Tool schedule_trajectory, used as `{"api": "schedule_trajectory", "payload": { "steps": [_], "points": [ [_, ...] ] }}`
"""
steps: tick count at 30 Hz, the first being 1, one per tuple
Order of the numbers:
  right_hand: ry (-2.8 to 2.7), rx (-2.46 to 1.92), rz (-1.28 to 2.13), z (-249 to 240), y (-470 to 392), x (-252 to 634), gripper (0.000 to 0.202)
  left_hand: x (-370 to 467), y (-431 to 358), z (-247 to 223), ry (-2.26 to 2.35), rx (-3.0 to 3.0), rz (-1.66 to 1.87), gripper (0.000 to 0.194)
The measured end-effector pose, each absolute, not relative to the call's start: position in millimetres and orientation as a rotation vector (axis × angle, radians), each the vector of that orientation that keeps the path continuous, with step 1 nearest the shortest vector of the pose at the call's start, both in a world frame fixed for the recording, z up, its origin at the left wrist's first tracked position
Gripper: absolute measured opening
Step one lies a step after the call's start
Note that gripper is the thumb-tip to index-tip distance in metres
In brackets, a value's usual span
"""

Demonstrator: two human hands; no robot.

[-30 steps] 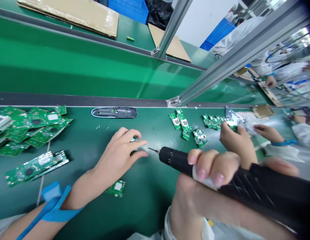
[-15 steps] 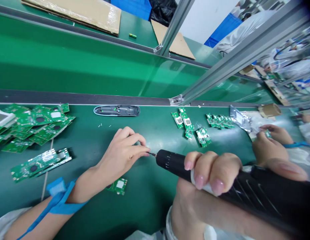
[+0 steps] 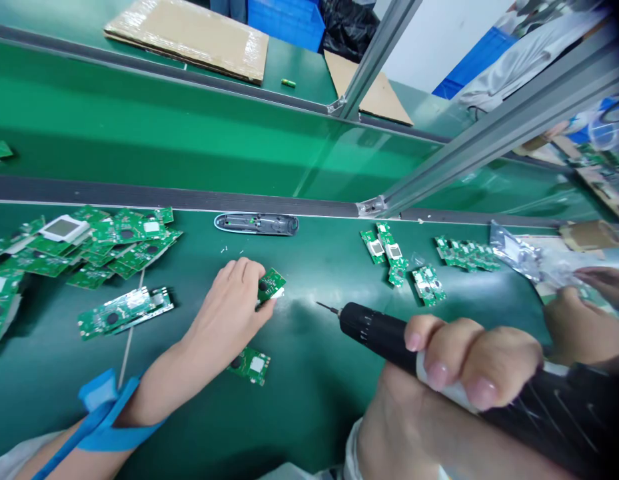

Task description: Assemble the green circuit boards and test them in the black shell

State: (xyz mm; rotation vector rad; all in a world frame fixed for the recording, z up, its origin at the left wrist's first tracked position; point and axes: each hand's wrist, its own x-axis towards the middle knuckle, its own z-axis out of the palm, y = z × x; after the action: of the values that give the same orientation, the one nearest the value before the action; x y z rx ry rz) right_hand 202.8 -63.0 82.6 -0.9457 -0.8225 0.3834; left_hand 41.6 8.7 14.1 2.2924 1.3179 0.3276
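Note:
My left hand (image 3: 235, 300) pinches a small green circuit board (image 3: 271, 285) above the middle of the bench; part of the board is hidden by the fingers. Below that wrist lies another green board (image 3: 253, 365). My right hand (image 3: 454, 373) is wrapped round a black electric screwdriver (image 3: 376, 333), whose thin bit points left toward the held board without touching it. A dark, long casing (image 3: 256, 224) rests near the bench's back edge, with a few tiny white bits (image 3: 232, 250) in front of it.
Piled boards (image 3: 124, 233) lie at the left, with two stacked boards (image 3: 124, 313) nearer. Small boards (image 3: 389, 250) and a row of boards (image 3: 466, 255) are at the right. Another person's hands (image 3: 579, 320) work there beside a silver bag (image 3: 514, 250). A metal frame (image 3: 454, 147) slants overhead.
The view has shifted, so the bench items appear farther right. The screwdriver tip has come away from my left hand's fingertips, and the board in my left hand now shows.

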Motion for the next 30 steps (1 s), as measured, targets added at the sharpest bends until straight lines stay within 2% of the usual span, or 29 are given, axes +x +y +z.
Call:
{"api": "schedule_trajectory", "payload": {
  "steps": [4, 11, 15, 19, 23, 26, 30],
  "points": [
    [-0.803, -0.993, 0.321, 87.3, -57.9, 198.1, 0.059, 35.2, 13.4, 19.3, 1.306, 2.199, 0.299, 0.016],
    [-0.798, -0.984, 0.414, 76.8, -67.0, 209.2, 0.049, 29.0, 15.4, 16.2, 1.288, 2.238, 0.299, 0.026],
    [-0.769, -1.007, 0.317, 80.2, -63.9, 204.2, 0.062, 21.5, 20.9, 23.5, 1.378, 1.992, 0.326, 0.027],
    [-0.720, -0.987, 0.393, 75.8, -68.7, 209.2, 0.055, 9.9, 23.8, 25.3, 1.432, 1.608, 0.513, 0.027],
    [-0.713, -0.979, 0.392, 74.6, -68.6, 209.0, 0.058, 3.7, 24.4, 22.8, 1.372, 1.222, 0.610, 0.042],
    [-0.704, -1.020, 0.307, 81.7, -61.4, 200.5, 0.065, 4.8, 23.5, 25.3, 1.252, 1.125, 0.606, 0.046],
    [-0.690, -1.033, 0.295, 84.5, -59.8, 199.7, 0.065, 6.5, 23.5, 31.2, 1.191, 1.181, 0.601, 0.050]
  ]
}}
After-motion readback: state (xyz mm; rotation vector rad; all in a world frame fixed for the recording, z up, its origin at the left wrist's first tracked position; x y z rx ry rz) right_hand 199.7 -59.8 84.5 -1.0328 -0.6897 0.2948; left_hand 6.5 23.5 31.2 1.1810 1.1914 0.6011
